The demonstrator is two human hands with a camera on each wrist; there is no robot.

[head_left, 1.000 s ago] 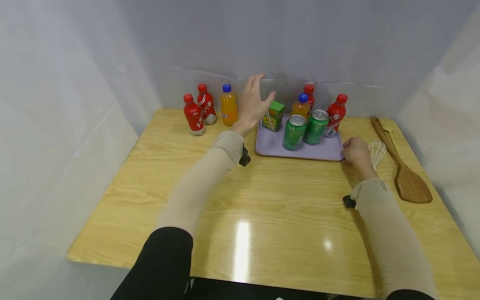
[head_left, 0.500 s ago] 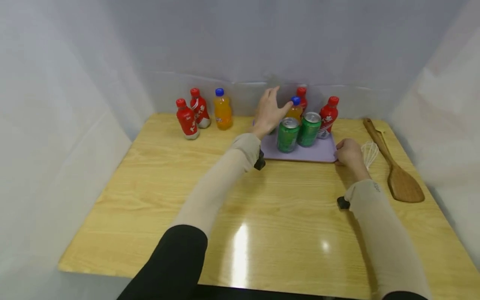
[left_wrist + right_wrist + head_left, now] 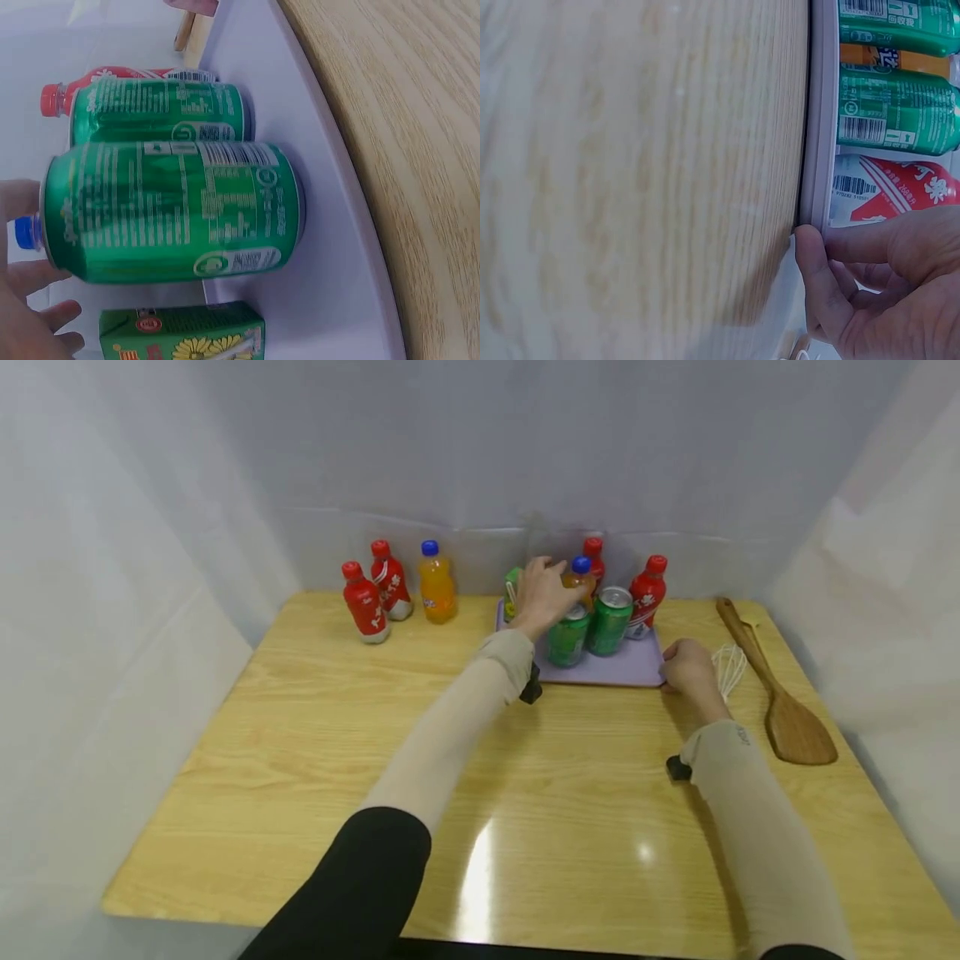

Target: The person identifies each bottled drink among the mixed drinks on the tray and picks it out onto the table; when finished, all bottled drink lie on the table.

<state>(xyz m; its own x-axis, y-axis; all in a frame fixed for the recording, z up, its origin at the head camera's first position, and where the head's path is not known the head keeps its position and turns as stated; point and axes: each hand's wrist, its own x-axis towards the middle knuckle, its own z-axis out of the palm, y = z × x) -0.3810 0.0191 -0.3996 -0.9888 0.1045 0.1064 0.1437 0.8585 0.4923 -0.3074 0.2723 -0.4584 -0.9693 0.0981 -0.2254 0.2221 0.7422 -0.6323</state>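
My left hand (image 3: 546, 597) is over the left part of a purple tray (image 3: 630, 670), its fingers bent and spread apart. Its thumb lies close to an orange drink bottle (image 3: 577, 578) and the top of a green soda can (image 3: 567, 642). In the left wrist view, the bottle's blue cap (image 3: 28, 232) shows between thumb and finger; firm contact is unclear. A second green can (image 3: 609, 625) stands to the right. A juice box (image 3: 187, 334) is partly hidden behind the hand in the head view. My right hand (image 3: 877, 277) pinches the tray's front right corner.
Two red bottles (image 3: 366, 606) and another orange bottle (image 3: 437, 585) stand at the back left of the wooden table (image 3: 315, 760). Two more red bottles (image 3: 647, 597) are on the tray. Right of it lie a whisk (image 3: 727, 670) and a wooden spatula (image 3: 798, 731).
My left hand has moved right, past the juice box, to the orange bottle and nearer can, and its fingers have drawn in. The right hand keeps its hold on the tray corner.
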